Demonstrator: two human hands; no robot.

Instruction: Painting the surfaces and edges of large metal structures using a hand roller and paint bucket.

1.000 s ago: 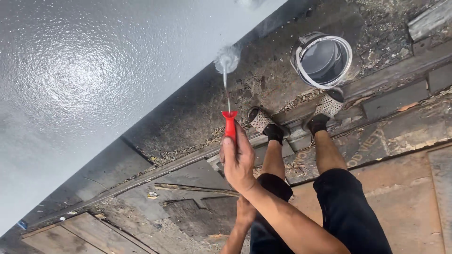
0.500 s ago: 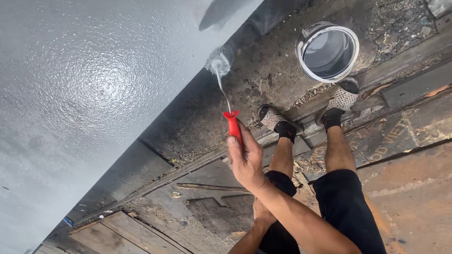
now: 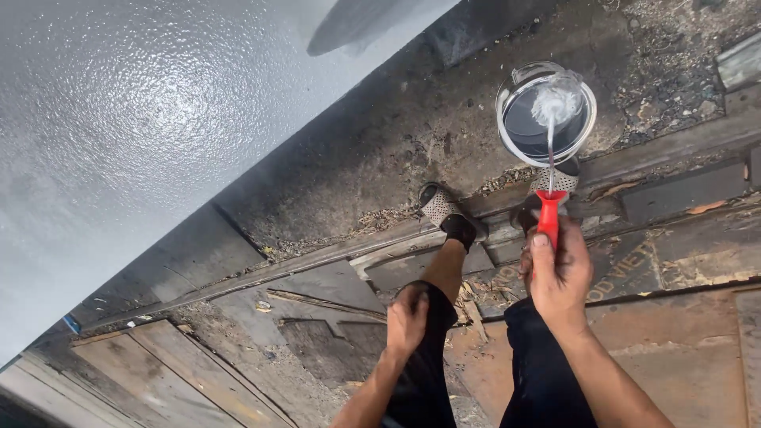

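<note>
Here the right hand (image 3: 560, 273) is gripping the red handle of a small paint roller (image 3: 552, 107), its head dipping into the paint bucket (image 3: 507, 99) — load it evenly, let excess drip. The left hand (image 3: 407, 319) is resting closed on the knee.

This is an outdoor work site where painting is under way, not a home interior. A large wall (image 3: 119, 119) shines with wet grey paint, and its lower band is dark and unpainted. The ground is rough: worn wooden boards (image 3: 674, 333), a dirty concrete strip (image 3: 380, 166) strewn with debris and dry leaves. A paint bucket (image 3: 547, 111) stands on the ground, with a small red-handled roller (image 3: 549, 158) held over it.
</note>
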